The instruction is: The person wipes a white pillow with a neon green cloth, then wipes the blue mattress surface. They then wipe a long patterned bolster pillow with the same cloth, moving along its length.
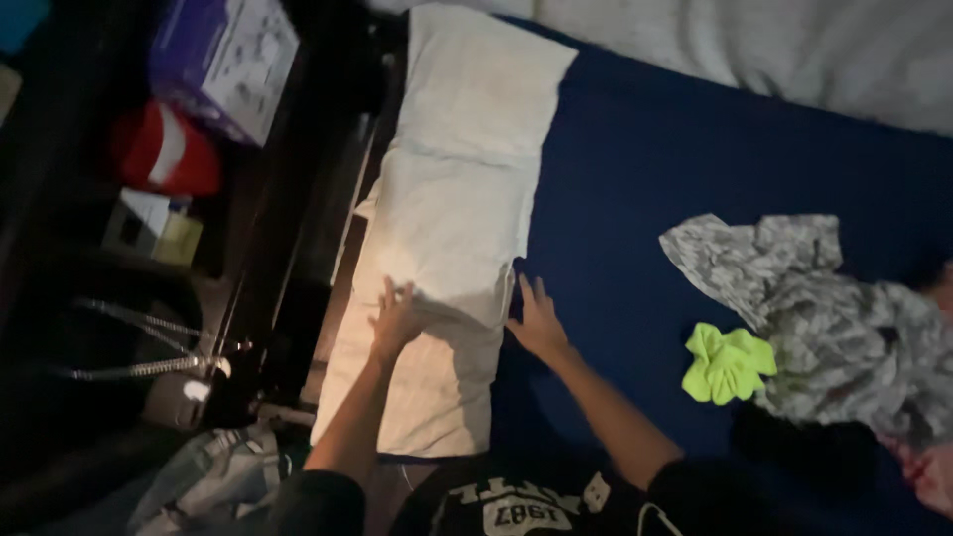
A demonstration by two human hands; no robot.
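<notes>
My left hand [395, 316] lies flat with fingers spread on a row of white pillows [452, 213] along the left edge of a bed covered by a dark blue sheet [635, 169]. My right hand [536, 320] rests open at the pillows' right edge, where the pillow meets the blue sheet. Neither hand grips anything that I can see. Both forearms reach up from the bottom of the view over my dark printed shirt.
A crumpled grey patterned cloth [814, 318] and a neon yellow-green cloth [728, 363] lie on the sheet at right. A white blanket [794, 50] covers the top right. Left of the bed are a purple-and-white box [226, 62], a red item [167, 151] and denim fabric [213, 471].
</notes>
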